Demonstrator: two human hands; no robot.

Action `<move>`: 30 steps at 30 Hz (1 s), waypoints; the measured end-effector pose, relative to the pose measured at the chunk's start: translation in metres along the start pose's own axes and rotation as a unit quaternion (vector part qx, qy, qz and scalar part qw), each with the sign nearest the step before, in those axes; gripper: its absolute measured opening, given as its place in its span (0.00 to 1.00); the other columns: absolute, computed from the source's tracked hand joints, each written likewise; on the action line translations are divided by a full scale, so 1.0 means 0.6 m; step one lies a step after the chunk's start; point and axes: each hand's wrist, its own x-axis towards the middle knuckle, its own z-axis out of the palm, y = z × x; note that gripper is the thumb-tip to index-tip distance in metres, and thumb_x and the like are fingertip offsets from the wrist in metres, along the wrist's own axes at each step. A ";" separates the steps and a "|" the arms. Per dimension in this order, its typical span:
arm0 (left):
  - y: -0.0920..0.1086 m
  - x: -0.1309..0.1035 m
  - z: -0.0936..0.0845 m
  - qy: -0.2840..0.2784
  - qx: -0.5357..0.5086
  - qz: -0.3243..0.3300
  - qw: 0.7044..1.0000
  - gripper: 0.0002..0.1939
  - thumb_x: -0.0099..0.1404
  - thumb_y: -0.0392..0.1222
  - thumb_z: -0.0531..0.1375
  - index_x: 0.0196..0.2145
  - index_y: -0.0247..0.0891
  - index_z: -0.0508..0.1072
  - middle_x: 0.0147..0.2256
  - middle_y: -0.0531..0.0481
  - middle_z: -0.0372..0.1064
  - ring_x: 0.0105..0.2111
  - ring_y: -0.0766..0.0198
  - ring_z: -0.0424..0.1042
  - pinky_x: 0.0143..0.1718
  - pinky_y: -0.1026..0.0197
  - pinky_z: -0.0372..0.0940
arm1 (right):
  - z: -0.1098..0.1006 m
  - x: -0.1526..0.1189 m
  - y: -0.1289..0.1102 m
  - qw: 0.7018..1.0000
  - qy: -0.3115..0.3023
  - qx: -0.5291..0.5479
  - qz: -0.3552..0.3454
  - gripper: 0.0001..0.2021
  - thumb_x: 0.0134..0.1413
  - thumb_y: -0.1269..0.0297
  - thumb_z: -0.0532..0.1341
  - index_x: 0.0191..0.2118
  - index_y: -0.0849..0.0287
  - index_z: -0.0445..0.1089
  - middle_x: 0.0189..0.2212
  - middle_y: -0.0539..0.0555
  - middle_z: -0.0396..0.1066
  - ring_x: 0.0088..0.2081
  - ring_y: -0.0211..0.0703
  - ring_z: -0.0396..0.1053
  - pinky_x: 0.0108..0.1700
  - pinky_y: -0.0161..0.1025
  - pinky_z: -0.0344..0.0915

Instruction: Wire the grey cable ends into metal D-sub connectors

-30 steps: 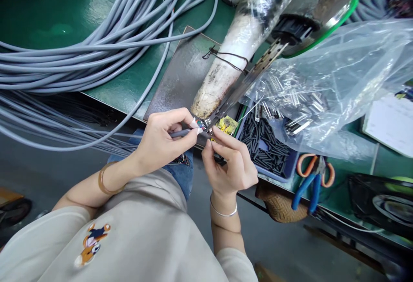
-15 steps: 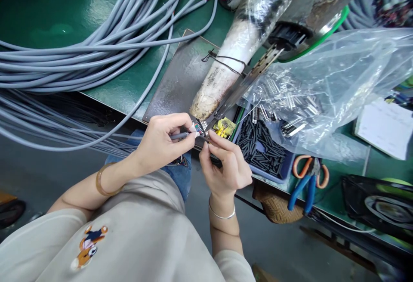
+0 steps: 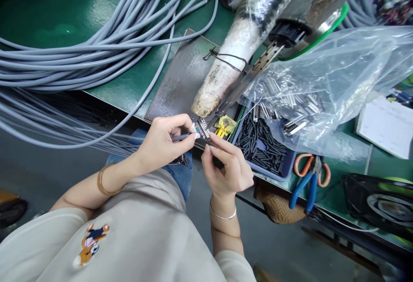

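Observation:
My left hand (image 3: 167, 137) pinches the end of a grey cable (image 3: 180, 137), whose thin coloured wires (image 3: 197, 131) fan out past white-covered fingertips. Those wires meet a small silver multi-pin connector (image 3: 204, 128). The index finger and thumb of my right hand (image 3: 227, 163) close at the connector's lower right end; the exact grip is partly hidden. Just beyond the connector, the metal shaft of a soldering iron (image 3: 237, 90) slants down, close to a white plastic-wrapped tube (image 3: 216, 79). Both stand over a dark metal plate (image 3: 172, 79).
Grey cable coils (image 3: 106, 54) cover the left of the green bench. At right are a blue tray (image 3: 285, 172) of black sleeves, a clear bag (image 3: 348, 71) with metal connectors, pliers (image 3: 306, 183) and a black fan (image 3: 380, 204). A yellow item (image 3: 224, 127) lies near my right hand.
The connector now shows more fully, apart from the soldering iron's tip that overlapped it before. My right hand has shifted slightly right and down; the left keeps its pinch.

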 end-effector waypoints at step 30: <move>-0.001 -0.039 -0.025 -0.089 -0.189 -0.087 0.974 0.08 0.60 0.39 0.68 0.35 0.30 0.79 0.25 0.51 0.72 0.22 0.73 0.66 0.24 0.71 0.66 | 0.006 -0.022 -0.026 0.951 0.025 0.241 0.193 0.06 0.62 0.71 0.65 0.39 0.55 0.67 0.32 0.47 0.74 0.33 0.37 0.77 0.35 0.36 0.74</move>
